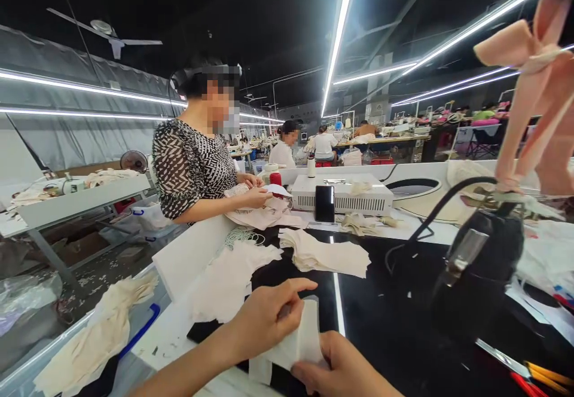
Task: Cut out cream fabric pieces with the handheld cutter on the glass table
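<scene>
A cream fabric piece [308, 328] is held between my two hands over the glossy black work surface [381, 319]. My right hand [343, 366] pinches its lower right edge, thumb on top. My left hand [269, 314] is at its upper left edge, with curled fingers on the cloth and the index finger stretched out above it. Part of the cloth hangs below my left wrist. Just beyond my hands lies a stack of cream fabric pieces [325, 253]. A larger pile of cream fabric [228, 280] lies to the left.
A black device [487, 247] with a cable stands at right, near hanging pink strips [515, 110]. Scissors [502, 355] lie at lower right. A phone [324, 204] leans on a white box [368, 191]. A co-worker [197, 152] handles cloth across the table.
</scene>
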A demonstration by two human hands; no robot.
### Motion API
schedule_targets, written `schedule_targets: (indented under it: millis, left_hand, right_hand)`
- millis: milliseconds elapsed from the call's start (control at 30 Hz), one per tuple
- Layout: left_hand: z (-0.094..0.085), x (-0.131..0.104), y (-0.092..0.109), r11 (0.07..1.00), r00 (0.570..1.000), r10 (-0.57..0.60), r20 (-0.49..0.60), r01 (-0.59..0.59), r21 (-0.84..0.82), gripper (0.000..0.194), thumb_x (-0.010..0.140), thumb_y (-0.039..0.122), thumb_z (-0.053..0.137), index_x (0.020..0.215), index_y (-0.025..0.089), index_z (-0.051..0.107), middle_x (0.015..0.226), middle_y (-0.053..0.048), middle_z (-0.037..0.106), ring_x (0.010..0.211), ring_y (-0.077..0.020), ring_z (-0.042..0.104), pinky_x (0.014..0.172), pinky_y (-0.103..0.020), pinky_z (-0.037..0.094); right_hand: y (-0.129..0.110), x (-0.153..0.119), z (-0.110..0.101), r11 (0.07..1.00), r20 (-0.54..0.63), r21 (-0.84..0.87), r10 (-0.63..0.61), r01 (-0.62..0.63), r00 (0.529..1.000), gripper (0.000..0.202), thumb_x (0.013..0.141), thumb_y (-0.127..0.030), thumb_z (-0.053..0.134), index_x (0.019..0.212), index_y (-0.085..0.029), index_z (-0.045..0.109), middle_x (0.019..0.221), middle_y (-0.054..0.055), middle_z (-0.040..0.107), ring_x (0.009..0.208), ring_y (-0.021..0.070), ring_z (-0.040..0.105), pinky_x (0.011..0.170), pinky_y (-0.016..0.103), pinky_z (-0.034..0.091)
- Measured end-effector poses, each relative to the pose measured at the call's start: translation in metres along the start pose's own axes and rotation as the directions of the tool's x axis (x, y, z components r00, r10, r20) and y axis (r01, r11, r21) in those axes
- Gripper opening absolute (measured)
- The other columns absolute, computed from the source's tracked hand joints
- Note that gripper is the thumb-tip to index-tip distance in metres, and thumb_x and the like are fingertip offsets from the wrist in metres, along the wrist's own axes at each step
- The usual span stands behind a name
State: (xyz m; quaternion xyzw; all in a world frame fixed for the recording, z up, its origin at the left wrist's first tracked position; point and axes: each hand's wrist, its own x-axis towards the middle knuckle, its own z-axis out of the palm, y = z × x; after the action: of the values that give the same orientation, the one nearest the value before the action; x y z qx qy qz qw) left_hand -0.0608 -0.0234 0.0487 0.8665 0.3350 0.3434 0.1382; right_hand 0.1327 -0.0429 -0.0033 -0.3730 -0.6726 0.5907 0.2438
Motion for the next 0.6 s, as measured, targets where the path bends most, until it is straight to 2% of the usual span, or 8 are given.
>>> schedule_targets:
  millis: [33,100,167,200,267,433,500,600]
  left_hand:
    - [-0.001,0.002,-0.002,0.980,0.986,0.160,-0.046,-0.153,0.127,0.038,0.108,0.016,0.047,0.144,0.026,0.059,0.076,0.007,0.065,0.060,-0.0102,0.055,0.059,-0.021,0.038]
    - [0.000,0.006,-0.004,0.828,0.871,0.486,-0.072,-0.433,0.356,0.033,0.112,0.016,0.046,0.143,0.023,0.056,0.080,0.006,0.071,0.060,-0.0115,0.058,0.056,-0.023,0.039]
    - [0.007,0.008,-0.006,0.668,0.742,0.671,-0.012,-0.597,0.444,0.029,0.114,0.018,0.050,0.142,0.023,0.056,0.080,0.006,0.073,0.059,-0.0128,0.059,0.054,-0.025,0.040]
    - [0.013,0.007,-0.008,0.634,0.713,0.701,0.020,-0.636,0.439,0.027,0.114,0.021,0.052,0.140,0.023,0.057,0.079,0.007,0.073,0.059,-0.0132,0.059,0.053,-0.026,0.040]
    - [0.029,0.004,-0.011,0.651,0.737,0.671,0.081,-0.639,0.409,0.022,0.115,0.031,0.056,0.136,0.025,0.059,0.078,0.008,0.073,0.062,-0.0134,0.063,0.055,-0.027,0.044]
    - [0.069,-0.004,-0.032,0.758,0.849,0.491,0.195,-0.526,0.385,0.037,0.115,0.055,0.055,0.123,0.021,0.066,0.095,0.002,0.081,0.079,-0.0161,0.074,0.066,-0.029,0.051]
    - [0.078,-0.005,-0.041,0.758,0.860,0.446,0.249,-0.510,0.406,0.038,0.112,0.058,0.059,0.115,0.022,0.070,0.092,0.002,0.080,0.078,-0.0176,0.074,0.065,-0.030,0.050]
    - [0.085,-0.007,-0.052,0.724,0.843,0.442,0.307,-0.538,0.433,0.043,0.109,0.064,0.061,0.105,0.023,0.073,0.092,0.002,0.079,0.073,-0.0166,0.071,0.063,-0.029,0.048]
  right_hand:
    - [0.000,0.003,-0.004,0.998,-0.029,-0.055,0.008,-0.010,1.000,0.027,0.085,-0.032,0.067,0.062,-0.022,0.057,0.051,-0.005,0.050,0.047,0.0104,0.043,0.049,0.024,0.033]
    - [0.000,0.007,-0.016,0.988,-0.093,-0.152,-0.023,0.009,0.995,0.022,0.088,-0.032,0.063,0.069,-0.020,0.062,0.061,-0.003,0.060,0.054,0.0128,0.053,0.054,0.025,0.039]
    - [-0.001,0.010,-0.030,0.955,-0.157,-0.292,-0.100,0.051,0.983,0.013,0.086,-0.025,0.061,0.081,-0.020,0.072,0.078,0.000,0.072,0.073,0.0172,0.067,0.067,0.026,0.048]
    - [-0.001,0.011,-0.038,0.926,-0.184,-0.373,-0.141,0.063,0.973,0.017,0.084,-0.021,0.060,0.089,-0.022,0.076,0.087,0.001,0.077,0.083,0.0191,0.071,0.074,0.027,0.050]
    - [0.002,0.012,-0.052,0.848,-0.221,-0.527,-0.198,0.054,0.955,0.034,0.083,-0.013,0.057,0.103,-0.026,0.080,0.102,0.001,0.080,0.096,0.0210,0.075,0.083,0.028,0.052]
    - [0.021,0.012,-0.076,0.639,-0.237,-0.769,-0.288,0.002,0.928,0.053,0.087,0.000,0.045,0.113,-0.031,0.079,0.104,0.002,0.078,0.091,0.0204,0.078,0.075,0.028,0.053]
    - [0.031,0.014,-0.084,0.514,-0.209,-0.858,-0.375,0.015,0.903,0.055,0.086,0.003,0.045,0.111,-0.031,0.079,0.100,0.001,0.078,0.092,0.0208,0.078,0.071,0.028,0.053]
    - [0.045,0.019,-0.101,0.295,-0.146,-0.955,-0.520,0.017,0.842,0.046,0.085,0.006,0.051,0.096,-0.029,0.079,0.089,0.000,0.077,0.085,0.0236,0.078,0.068,0.031,0.053]
